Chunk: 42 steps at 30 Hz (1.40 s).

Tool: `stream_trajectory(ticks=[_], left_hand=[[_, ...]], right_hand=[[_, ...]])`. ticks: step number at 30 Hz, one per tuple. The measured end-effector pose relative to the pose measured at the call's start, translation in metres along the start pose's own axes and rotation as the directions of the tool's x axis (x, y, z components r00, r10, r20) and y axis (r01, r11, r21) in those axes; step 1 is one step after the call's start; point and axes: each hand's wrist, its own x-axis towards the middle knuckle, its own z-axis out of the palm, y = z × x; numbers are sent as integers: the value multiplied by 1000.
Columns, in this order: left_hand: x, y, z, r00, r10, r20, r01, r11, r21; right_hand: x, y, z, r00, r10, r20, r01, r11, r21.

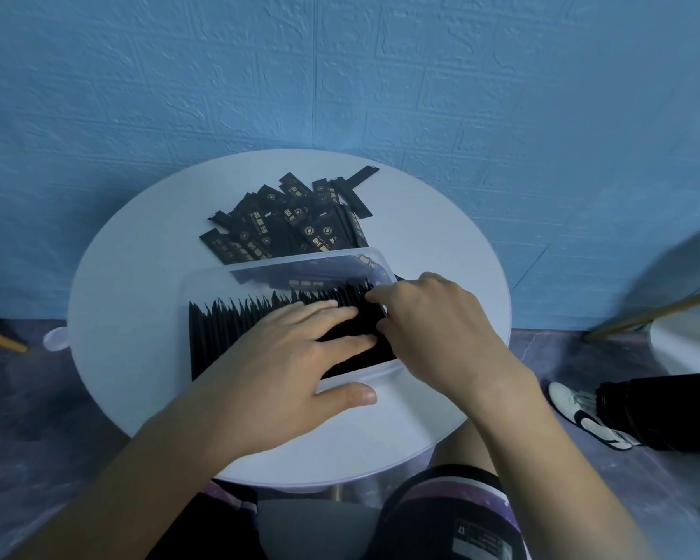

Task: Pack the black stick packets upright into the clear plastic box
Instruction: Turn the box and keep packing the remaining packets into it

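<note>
The left hand (296, 357) covered the middle of the upright black stick packets (227, 329) in the clear plastic box (197, 289); the right hand (433, 329) hid the box's right end (whether its fingers (380, 295) pinched anything was unclear).

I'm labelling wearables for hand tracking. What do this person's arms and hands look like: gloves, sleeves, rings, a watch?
No gloves: the left hand and right hand are bare, with short, unpainted nails on the fingers that show. No ring, watch or bracelet is visible. The left forearm and right forearm are bare too, no sleeve in view.
</note>
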Motion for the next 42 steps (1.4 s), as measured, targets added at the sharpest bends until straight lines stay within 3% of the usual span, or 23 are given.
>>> stream_trajectory(ticks=[5, 9, 16, 25, 28, 31, 34, 38, 40, 42], left_hand=[[-3, 1, -3, 1000, -11, 8, 11, 1000, -11], [-5, 0, -4, 1000, -14, 4, 14, 999, -41], [-4, 0, -7, 1000, -25, 9, 25, 995, -94], [-5, 0, -10, 1000, -24, 14, 25, 991, -132], [-9, -4, -15, 999, -39, -37, 30, 979, -204], [-19, -18, -22, 981, -109, -157, 69, 968, -243], [-33, -41, -29, 937, -209, -280, 145, 962, -233], [-44, -60, -29, 882, -282, -378, 192, 947, -257], [-44, -63, -24, 880, -280, -383, 178, 943, -281], [-41, -63, -20, 884, -265, -384, 148, 940, -309]], right_hand=[[-3, 4, 6, 994, -66, -87, 72, 995, 68], [-5, 13, 8, 987, -30, -160, 48, 993, 107], [-5, 19, 6, 1000, 20, -16, -16, 978, 209], [-4, 18, 7, 993, 72, 89, -87, 981, 174], [-9, 18, 5, 991, 77, 112, -97, 979, 178], [-13, 20, 4, 998, 43, 41, -50, 979, 197], [-5, 28, 3, 995, 72, -75, -41, 933, 357], [28, 42, 9, 977, 159, -141, -31, 765, 643], [57, 49, 19, 970, 196, -141, -46, 723, 689], [94, 56, 35, 970, 200, -136, -59, 743, 667]])
